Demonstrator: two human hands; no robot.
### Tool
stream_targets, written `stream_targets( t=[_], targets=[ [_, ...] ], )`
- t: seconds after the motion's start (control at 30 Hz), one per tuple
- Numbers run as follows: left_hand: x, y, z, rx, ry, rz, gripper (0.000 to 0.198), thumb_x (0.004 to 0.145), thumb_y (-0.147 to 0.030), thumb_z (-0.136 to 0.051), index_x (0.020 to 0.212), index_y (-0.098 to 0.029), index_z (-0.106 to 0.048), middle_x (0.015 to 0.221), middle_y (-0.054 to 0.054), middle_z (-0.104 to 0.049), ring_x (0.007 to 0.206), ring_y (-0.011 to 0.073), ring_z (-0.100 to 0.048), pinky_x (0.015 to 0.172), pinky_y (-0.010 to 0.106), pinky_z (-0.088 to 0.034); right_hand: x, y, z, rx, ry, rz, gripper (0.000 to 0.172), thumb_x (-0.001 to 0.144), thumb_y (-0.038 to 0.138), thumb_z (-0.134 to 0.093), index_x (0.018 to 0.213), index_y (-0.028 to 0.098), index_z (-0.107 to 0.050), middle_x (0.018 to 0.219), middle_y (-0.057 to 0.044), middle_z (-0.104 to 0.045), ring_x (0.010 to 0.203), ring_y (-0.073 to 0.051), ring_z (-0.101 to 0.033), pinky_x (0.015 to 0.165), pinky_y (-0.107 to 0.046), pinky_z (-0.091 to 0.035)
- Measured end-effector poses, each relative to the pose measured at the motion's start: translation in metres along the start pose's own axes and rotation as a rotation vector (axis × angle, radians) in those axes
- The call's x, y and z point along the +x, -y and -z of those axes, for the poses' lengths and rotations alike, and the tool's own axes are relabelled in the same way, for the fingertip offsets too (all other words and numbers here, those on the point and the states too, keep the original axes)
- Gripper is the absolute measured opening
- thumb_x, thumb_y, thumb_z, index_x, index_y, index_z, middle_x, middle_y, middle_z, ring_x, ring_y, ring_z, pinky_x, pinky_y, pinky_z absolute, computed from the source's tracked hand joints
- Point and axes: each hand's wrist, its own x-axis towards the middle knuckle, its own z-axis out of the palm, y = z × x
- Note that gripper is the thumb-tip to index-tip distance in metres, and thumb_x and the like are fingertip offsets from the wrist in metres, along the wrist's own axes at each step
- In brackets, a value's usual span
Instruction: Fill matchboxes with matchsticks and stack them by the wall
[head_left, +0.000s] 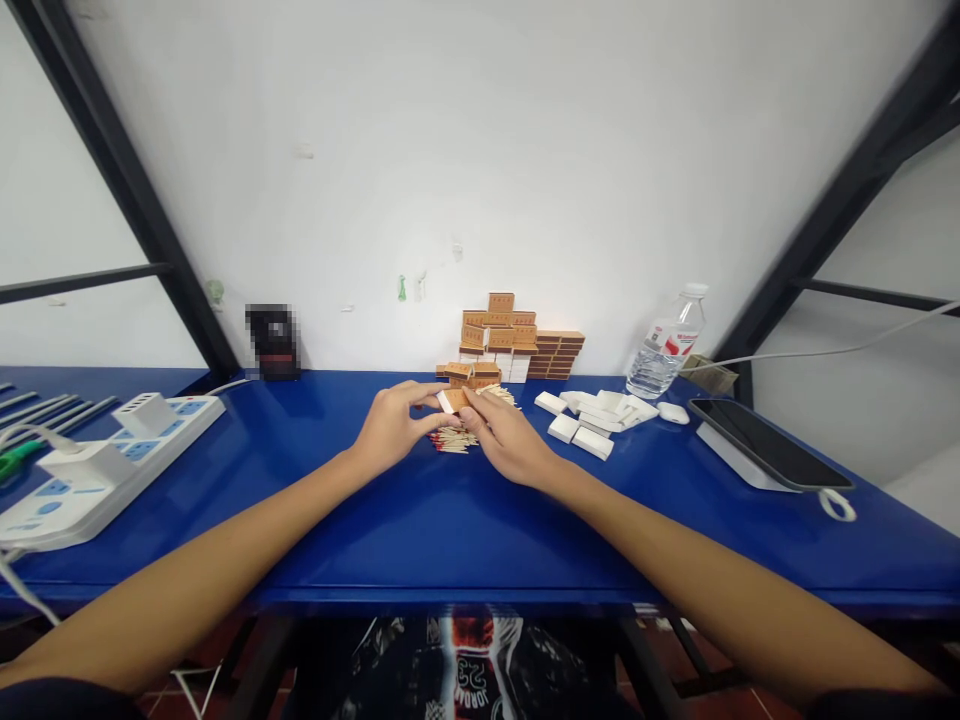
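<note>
My left hand (397, 425) and my right hand (508, 437) meet at the middle of the blue table (450, 520). Together they pinch a small matchbox (452, 400), orange-brown with a white end, between the fingertips. Just under it lies a loose heap of matches (454, 440) with red heads. Behind the hands stand a few filled matchboxes (472, 374) and a taller stack of orange-brown matchboxes (517, 340) against the wall. To the right of my right hand lies a scatter of white inner trays (592, 418).
A white power strip (97, 470) with plugged adapters lies at the left. A water bottle (667, 345) stands at the back right, with a phone on a white box (769, 455) beside it. Black frame bars slant up on both sides.
</note>
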Motion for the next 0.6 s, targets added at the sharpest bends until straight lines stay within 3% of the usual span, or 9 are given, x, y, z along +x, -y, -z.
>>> stream_targets(
  t=[0.13,0.3,0.4,0.5,0.6],
  targets=[
    [0.001,0.002,0.001,0.013,0.048,0.011,0.044,0.089,-0.049,-0.080,0.125,-0.025,-0.076,0.092,0.004,-0.081,0.083,0.0228,-0.073,0.080,0.035,-0.057,-0.001,-0.002,0.004,-0.084,-0.041,-0.004,0.052,0.112,0.045,-0.031,0.147,0.016,-0.056,0.133,-0.018,-0.067,0.124,-0.032,-0.062,0.107,-0.048,-0.049],
    [-0.003,0.007,-0.003,0.092,0.136,0.026,0.050,0.099,-0.044,-0.068,0.144,-0.024,-0.064,0.100,0.008,-0.078,0.087,0.0238,-0.071,0.081,0.035,-0.055,-0.003,0.005,0.003,-0.155,-0.030,-0.038,0.056,0.111,0.043,-0.032,0.156,0.013,-0.048,0.142,-0.022,-0.062,0.131,-0.035,-0.059,0.109,-0.051,-0.049],
    [0.000,0.015,-0.003,0.191,0.152,0.033,0.048,0.104,-0.041,-0.060,0.149,-0.024,-0.059,0.101,0.008,-0.075,0.088,0.0243,-0.070,0.081,0.034,-0.053,-0.001,0.007,0.006,-0.144,-0.039,-0.052,0.055,0.111,0.041,-0.034,0.157,0.014,-0.046,0.133,-0.019,-0.068,0.123,-0.034,-0.064,0.102,-0.047,-0.052],
    [0.013,0.036,0.006,0.321,0.178,0.108,0.036,0.106,-0.042,-0.053,0.134,-0.023,-0.066,0.102,0.010,-0.075,0.092,0.0276,-0.070,0.083,0.036,-0.052,0.003,-0.002,0.014,-0.172,-0.088,-0.123,0.051,0.108,0.036,-0.041,0.155,0.017,-0.050,0.109,-0.013,-0.076,0.098,-0.030,-0.070,0.085,-0.040,-0.054],
    [0.033,0.067,0.016,0.478,0.285,0.261,0.029,0.106,-0.040,-0.051,0.109,-0.020,-0.072,0.096,0.012,-0.075,0.092,0.0296,-0.070,0.083,0.037,-0.051,0.007,-0.019,0.026,-0.255,-0.128,-0.213,0.047,0.104,0.031,-0.049,0.148,0.015,-0.056,0.100,-0.011,-0.076,0.085,-0.026,-0.069,0.078,-0.036,-0.051]
  ],
)
